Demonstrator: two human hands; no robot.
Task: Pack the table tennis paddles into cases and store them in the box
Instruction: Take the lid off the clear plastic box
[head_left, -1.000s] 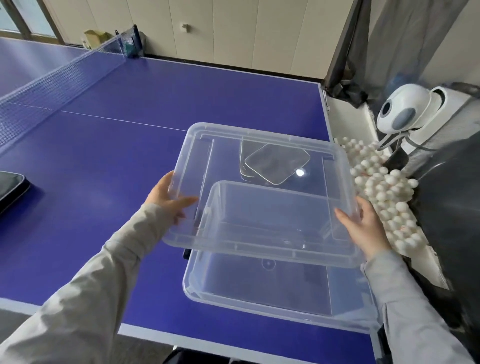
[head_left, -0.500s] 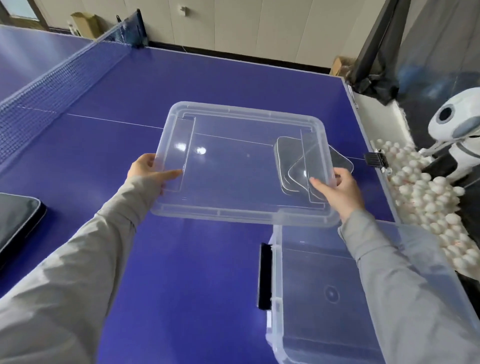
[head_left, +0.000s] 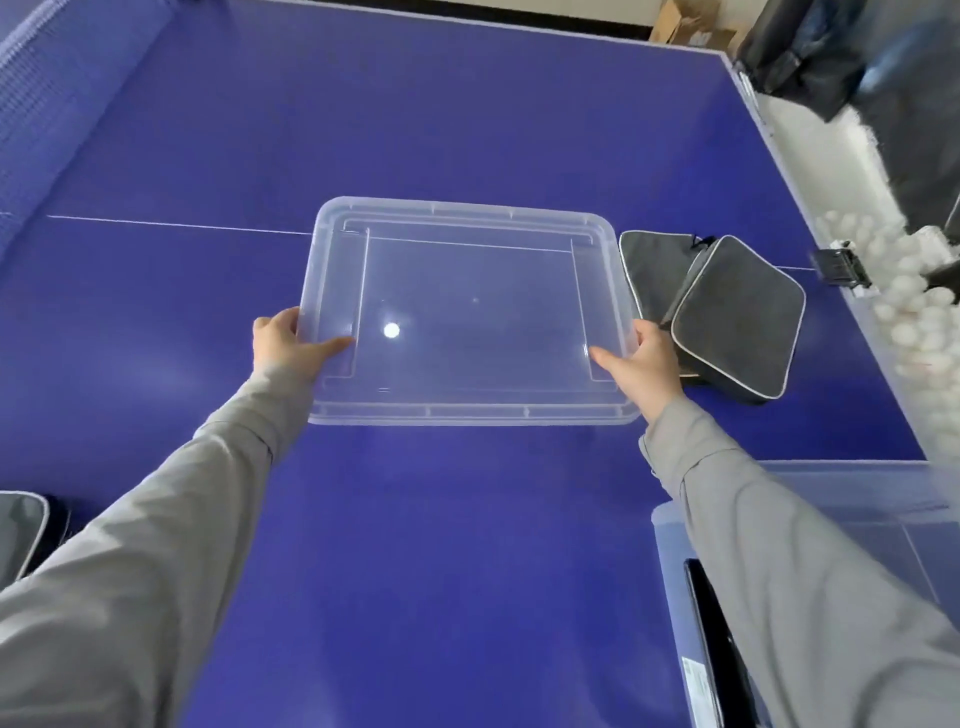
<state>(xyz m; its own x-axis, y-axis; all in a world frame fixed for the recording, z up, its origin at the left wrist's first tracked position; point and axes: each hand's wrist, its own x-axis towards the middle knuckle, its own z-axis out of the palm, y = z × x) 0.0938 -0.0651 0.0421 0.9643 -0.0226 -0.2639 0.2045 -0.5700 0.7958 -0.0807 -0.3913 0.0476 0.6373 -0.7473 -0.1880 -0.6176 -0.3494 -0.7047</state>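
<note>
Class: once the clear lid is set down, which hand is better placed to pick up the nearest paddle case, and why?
Probably the right hand. It holds the lid at the edge beside the two grey cases; the left hand is across the lid.

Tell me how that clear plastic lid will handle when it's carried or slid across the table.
The lid is thin, see-through plastic, so probably light and a bit bendy; the left hand and right hand grip opposite edges. Its glossy surface looks slippery. Flat and broad, it should slide on the table, not roll or tip.
</note>
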